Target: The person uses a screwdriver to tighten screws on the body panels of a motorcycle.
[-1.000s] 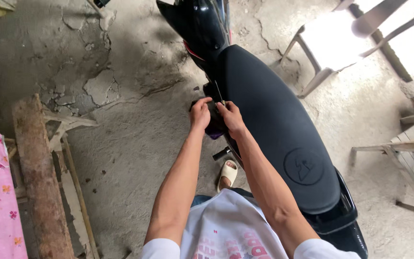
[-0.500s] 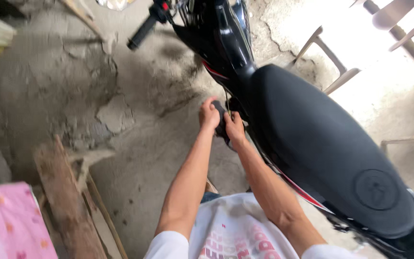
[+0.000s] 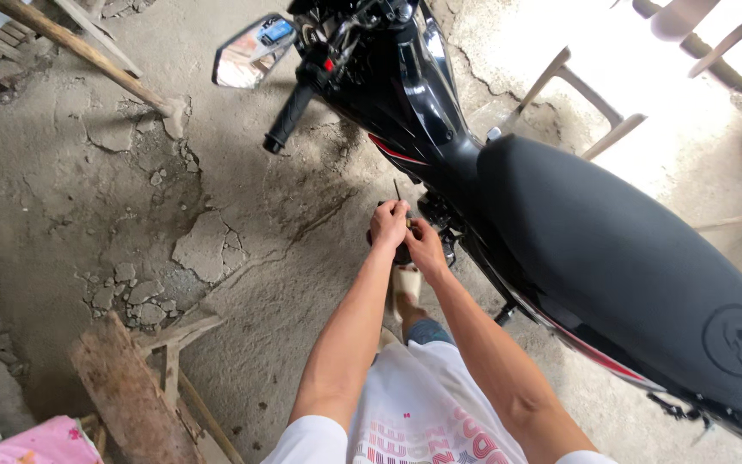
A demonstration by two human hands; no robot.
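Observation:
A black motorcycle point(image 3: 560, 223) stands on the cracked concrete floor, its long seat at the right and its handlebar at the top. Both my hands reach down to its left side, just below the front of the seat. My left hand point(image 3: 388, 223) is closed around a thin dark tool point(image 3: 397, 190) whose tip sticks up above the fingers. My right hand point(image 3: 425, 245) sits right beside it, fingers pinched against a small dark part point(image 3: 440, 225) of the engine area. What lies under the fingers is hidden.
A mirror point(image 3: 251, 53) and handlebar grip point(image 3: 288, 118) jut left from the bike. A wooden pole point(image 3: 79, 51) lies at top left, rough wooden planks point(image 3: 130, 391) and a pink cloth point(image 3: 45, 442) at bottom left. Wooden frames point(image 3: 590, 99) stand at top right. My sandalled foot point(image 3: 405, 288) is below my hands.
The view has tilted up, so the handlebar and mirror now show. My hands stay together at the same spot on the bike's side.

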